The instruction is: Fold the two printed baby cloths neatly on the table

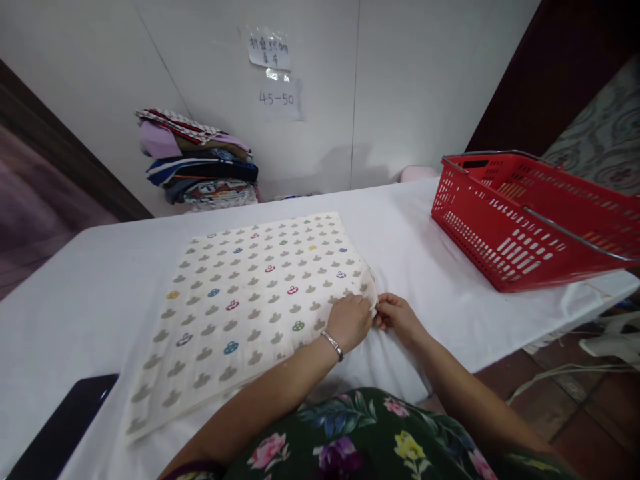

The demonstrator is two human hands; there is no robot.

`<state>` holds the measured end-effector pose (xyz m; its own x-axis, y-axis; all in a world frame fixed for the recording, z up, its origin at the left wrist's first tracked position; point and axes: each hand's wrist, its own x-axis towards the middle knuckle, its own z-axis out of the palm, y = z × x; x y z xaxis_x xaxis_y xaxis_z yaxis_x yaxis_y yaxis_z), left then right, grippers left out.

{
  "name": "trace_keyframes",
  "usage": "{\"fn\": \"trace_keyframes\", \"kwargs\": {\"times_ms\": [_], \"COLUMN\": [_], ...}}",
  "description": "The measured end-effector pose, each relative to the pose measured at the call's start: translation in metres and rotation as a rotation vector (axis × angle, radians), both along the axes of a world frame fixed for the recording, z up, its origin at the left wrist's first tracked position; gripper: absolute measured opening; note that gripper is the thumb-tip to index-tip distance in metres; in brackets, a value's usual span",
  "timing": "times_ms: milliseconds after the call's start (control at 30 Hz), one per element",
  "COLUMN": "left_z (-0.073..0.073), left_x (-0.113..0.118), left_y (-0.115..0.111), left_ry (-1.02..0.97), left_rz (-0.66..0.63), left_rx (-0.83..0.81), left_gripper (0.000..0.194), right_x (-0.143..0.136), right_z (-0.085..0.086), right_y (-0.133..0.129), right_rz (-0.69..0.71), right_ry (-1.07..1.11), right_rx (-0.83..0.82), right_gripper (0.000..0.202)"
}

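A cream cloth point(260, 300) printed with grey and coloured mushroom shapes lies flat, folded in layers, on the white-covered table. At its near right corner, my left hand point(351, 323), with a bracelet on the wrist, is closed on the cloth's edge. Just to the right, the fingers of my right hand point(397, 320) pinch the same corner. The cloth is slightly lifted and curled there, and the two hands nearly touch.
A red plastic basket point(500, 267) with metal handles stands at the table's right end. Folded fabrics point(200, 167) are piled at the back left, by the wall. A dark flat device point(67, 427) lies at the near left. Paper notes point(281, 100) hang on the wall.
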<state>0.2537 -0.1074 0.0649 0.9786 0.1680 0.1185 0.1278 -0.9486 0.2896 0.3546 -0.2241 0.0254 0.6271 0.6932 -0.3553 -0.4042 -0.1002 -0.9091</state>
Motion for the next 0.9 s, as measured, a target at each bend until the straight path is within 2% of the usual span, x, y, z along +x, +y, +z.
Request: {"fn": "trace_keyframes", "kwargs": {"times_ms": [333, 633, 767, 900], "left_z": [-0.006, -0.017, -0.019, -0.014], "left_x": [0.004, 0.006, 0.006, 0.006], "left_y": [0.001, 0.008, 0.008, 0.011], "left_ry": [0.016, -0.003, -0.004, -0.002], "left_rz": [0.057, 0.141, 0.158, 0.175], "left_rx": [-0.236, -0.497, -0.547, -0.557], "left_gripper": [0.016, 0.030, 0.028, 0.028], "right_x": [0.000, -0.001, 0.000, 0.001], "right_z": [0.001, 0.002, 0.002, 0.000], "right_y": [-0.001, -0.002, -0.002, -0.002], "right_rz": [0.024, 0.026, 0.031, 0.025], "right_ry": [-0.021, -0.015, -0.016, -0.019], "right_rx": [0.026, 0.043, 0.046, 0.049], "right_gripper": [0.028, 0.030, 0.030, 0.025]}}
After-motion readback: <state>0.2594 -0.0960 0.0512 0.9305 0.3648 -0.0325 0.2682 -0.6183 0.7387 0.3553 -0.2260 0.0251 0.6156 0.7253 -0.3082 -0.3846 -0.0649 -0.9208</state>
